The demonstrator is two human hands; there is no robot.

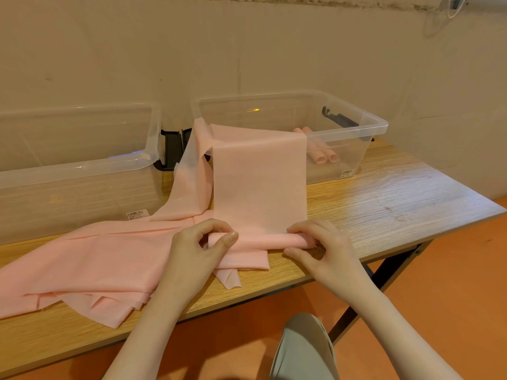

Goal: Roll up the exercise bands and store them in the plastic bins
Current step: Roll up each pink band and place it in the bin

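A pink exercise band (259, 176) hangs over the front rim of the right clear plastic bin (356, 124) and runs down to the wooden table (384, 198). Its near end is a short roll (260, 239). My left hand (203, 248) pinches the roll's left end between thumb and fingers. My right hand (321, 248) pinches the right end. Two rolled pink bands (325, 156) lie inside the right bin. A second clear bin (74, 165) stands at the left.
More loose pink bands (82, 267) lie spread on the table at the left, reaching its front edge. Black latches (172, 149) sit between the two bins. A wall runs behind them. My knee (301, 349) shows below the table over an orange floor.
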